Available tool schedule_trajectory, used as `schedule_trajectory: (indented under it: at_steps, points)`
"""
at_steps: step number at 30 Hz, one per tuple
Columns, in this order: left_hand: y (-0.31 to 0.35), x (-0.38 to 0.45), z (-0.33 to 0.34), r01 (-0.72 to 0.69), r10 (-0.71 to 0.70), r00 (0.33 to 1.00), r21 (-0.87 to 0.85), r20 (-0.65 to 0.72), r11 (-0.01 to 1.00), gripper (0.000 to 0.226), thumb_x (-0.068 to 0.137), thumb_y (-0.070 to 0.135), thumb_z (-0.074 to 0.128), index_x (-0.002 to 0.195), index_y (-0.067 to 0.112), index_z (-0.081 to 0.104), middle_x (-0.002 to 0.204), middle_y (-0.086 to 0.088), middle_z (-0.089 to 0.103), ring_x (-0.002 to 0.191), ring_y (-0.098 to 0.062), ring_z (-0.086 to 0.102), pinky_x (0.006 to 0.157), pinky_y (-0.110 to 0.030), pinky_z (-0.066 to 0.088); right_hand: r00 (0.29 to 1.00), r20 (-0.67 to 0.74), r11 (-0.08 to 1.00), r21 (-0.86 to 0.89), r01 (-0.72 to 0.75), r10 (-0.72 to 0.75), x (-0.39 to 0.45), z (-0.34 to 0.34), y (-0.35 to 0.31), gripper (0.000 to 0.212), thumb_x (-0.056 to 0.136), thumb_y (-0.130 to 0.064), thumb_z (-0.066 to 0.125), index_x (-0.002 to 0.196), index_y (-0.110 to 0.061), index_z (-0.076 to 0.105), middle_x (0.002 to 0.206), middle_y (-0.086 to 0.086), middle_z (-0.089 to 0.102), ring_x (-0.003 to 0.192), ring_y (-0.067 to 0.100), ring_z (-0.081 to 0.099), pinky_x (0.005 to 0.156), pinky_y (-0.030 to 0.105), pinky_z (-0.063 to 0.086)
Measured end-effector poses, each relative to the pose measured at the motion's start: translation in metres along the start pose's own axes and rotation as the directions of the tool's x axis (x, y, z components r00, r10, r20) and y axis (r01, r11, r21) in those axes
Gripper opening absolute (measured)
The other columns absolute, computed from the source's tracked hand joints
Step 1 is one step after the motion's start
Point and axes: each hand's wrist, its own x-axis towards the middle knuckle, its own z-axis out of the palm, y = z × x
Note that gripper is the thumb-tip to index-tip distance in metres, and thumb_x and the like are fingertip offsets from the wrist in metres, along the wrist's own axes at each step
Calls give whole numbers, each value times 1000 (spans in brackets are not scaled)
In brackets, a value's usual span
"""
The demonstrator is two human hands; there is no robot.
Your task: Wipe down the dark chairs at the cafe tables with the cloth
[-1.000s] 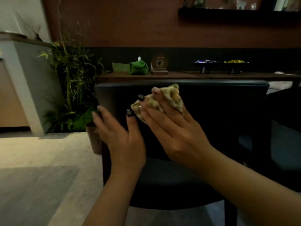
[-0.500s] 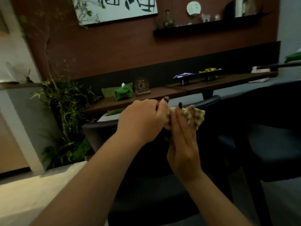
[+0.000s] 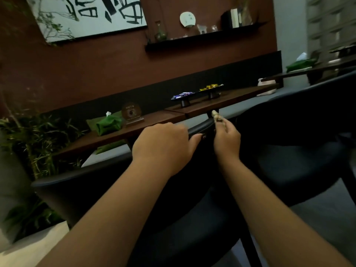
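Cloth bunched to a narrow wad now, poking up from the right hand at 1 o'clock of centre, just above the top rail of the near chair. Half a second ago spread wider between both hands and worked by both; a second ago pressed flat against the chair back. Now pinched by the right hand alone, fingers curled round it. Left hand just beside it at 11 o'clock, knuckles up, fingers curled over the rail, thumb reaching toward the right hand; cannot tell whether gripping the rail, a cloth end or nothing, since the fingertips hide behind the hand.

Looks like a refold between strokes, not a wipe: cloth off the surface, rail and seat probably still to do. Second chair at 2 o'clock probably waiting its turn.

Cloth pale and checked, soft, crumpled, limp enough to fold small. Chair dark, smooth, faintly glossy along a curved, rounded rail, with a matt padded seat below at 6 o'clock. Counter beyond at 12 o'clock, brown wood, flat and hard-edged, carrying a soft green tissue pouch at 10 o'clock and a low black tray of shiny wrapped sweets at 1 o'clock. Leafy plant at 9 o'clock.
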Motion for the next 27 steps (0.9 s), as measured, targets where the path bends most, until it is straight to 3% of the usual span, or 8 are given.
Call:
schedule_trajectory:
  at_steps: [4, 9, 12, 16, 20, 23, 25, 27]
  points:
    - [15, -16, 1, 82, -63, 976, 82, -209, 993, 42, 93, 57, 31, 68, 24, 32, 51, 10, 16, 41, -4, 12, 43, -20, 6, 996, 16, 996, 8, -85, 85, 32, -3, 21, 24, 98, -23, 46, 103, -15, 69, 99, 9, 69, 95, 22, 64, 89, 40, 52]
    - [17, -17, 2, 101, -82, 972, 79, -220, 992, 42, 95, 56, 31, 68, 24, 36, 51, 8, 29, 41, -6, 19, 42, -19, 9, 948, -10, 947, -57, -317, 317, 37, -10, 65, 24, 94, -14, 46, 81, -5, 64, 82, 15, 61, 81, 27, 56, 72, 38, 45]
    - [18, -17, -1, 106, -89, 975, 72, -204, 992, 43, 94, 54, 36, 66, 23, 42, 51, 5, 36, 41, -8, 22, 44, -18, 8, 978, 38, 978, -24, -205, 206, 53, -6, 47, 24, 94, -21, 50, 87, -8, 69, 88, 11, 69, 86, 25, 66, 78, 42, 53]
    - [20, -17, 0, 114, -103, 976, 49, -194, 992, 46, 94, 53, 40, 66, 19, 52, 51, 3, 39, 41, -11, 28, 45, -18, 9, 997, 29, 997, -28, 71, -70, 51, 4, 34, 23, 97, -33, 46, 96, -25, 68, 85, -7, 67, 79, 4, 63, 67, 20, 46]
    - [21, -16, -5, 127, -117, 974, 41, -195, 991, 44, 93, 52, 43, 63, 21, 47, 50, 4, 36, 41, -10, 26, 46, -17, 6, 993, -56, 993, -63, -104, 101, 31, -6, 93, 29, 100, -21, 41, 110, -10, 66, 103, 9, 68, 95, 21, 62, 76, 28, 46]
    - [21, -16, -4, 119, -110, 974, 35, -199, 992, 42, 93, 52, 42, 64, 22, 42, 50, 4, 35, 41, -11, 27, 46, -17, 7, 963, -26, 950, -161, -268, 267, 24, -16, 120, 28, 100, -20, 40, 90, -8, 63, 93, 13, 62, 91, 27, 57, 79, 36, 42]
    - [20, -16, -2, 119, -109, 973, 39, -203, 992, 44, 94, 52, 41, 63, 21, 44, 50, 4, 36, 40, -12, 28, 46, -17, 8, 973, -29, 964, -132, -232, 230, 26, -16, 106, 24, 98, -19, 41, 84, -18, 61, 87, 6, 61, 86, 23, 56, 76, 35, 43]
    - [20, -16, -1, 118, -108, 972, 38, -207, 992, 45, 93, 51, 41, 63, 19, 48, 50, 3, 36, 40, -12, 29, 46, -18, 8, 996, -31, 996, -32, -86, 85, 24, -8, 76, 23, 98, -24, 43, 97, -27, 66, 91, -7, 66, 87, 11, 61, 75, 27, 47]
